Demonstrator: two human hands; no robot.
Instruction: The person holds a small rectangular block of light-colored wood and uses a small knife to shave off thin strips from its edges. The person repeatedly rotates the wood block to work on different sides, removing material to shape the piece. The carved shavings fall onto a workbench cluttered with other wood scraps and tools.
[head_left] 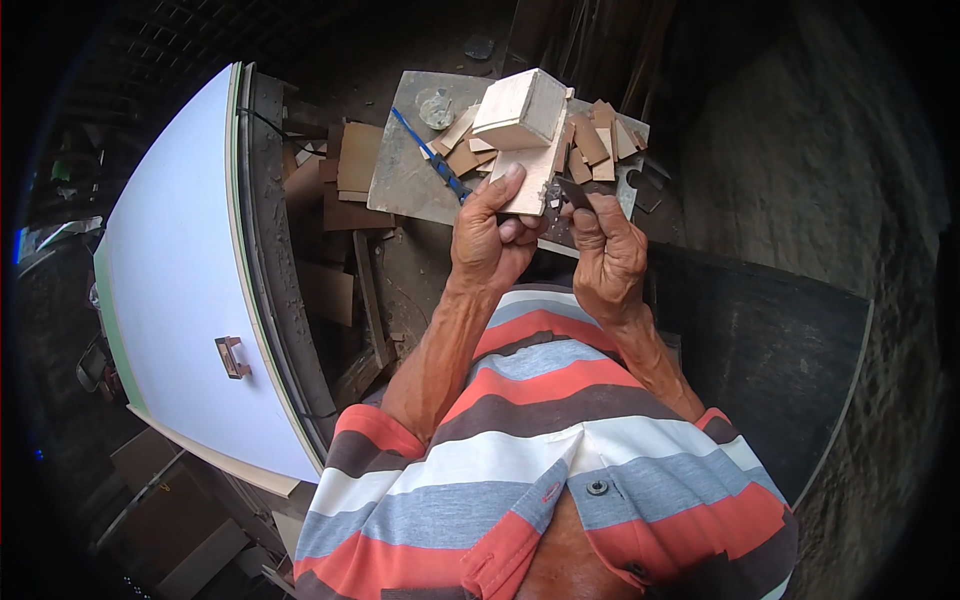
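Observation:
A small pale wooden model [522,108], a box-like block on a flat base, is tilted up above the work board. My left hand [490,238] grips its near end, with the thumb lying on top of the base. My right hand [612,250] is closed on a thin, dark flat piece [574,194], pinched between thumb and fingers beside the base's right edge. Whether that piece is a blade or folded sandpaper I cannot tell. Small dark bits show between the piece and the base; whether the two touch is unclear.
Beneath the model is a grey work board [395,185], bearing several brown wood offcuts [590,142], a long blue-and-black tool [428,152] and a clear round dish [436,110]. On the left stands a large white panel [180,250] with a small metal bracket [232,357]. A dark board [765,330] lies right.

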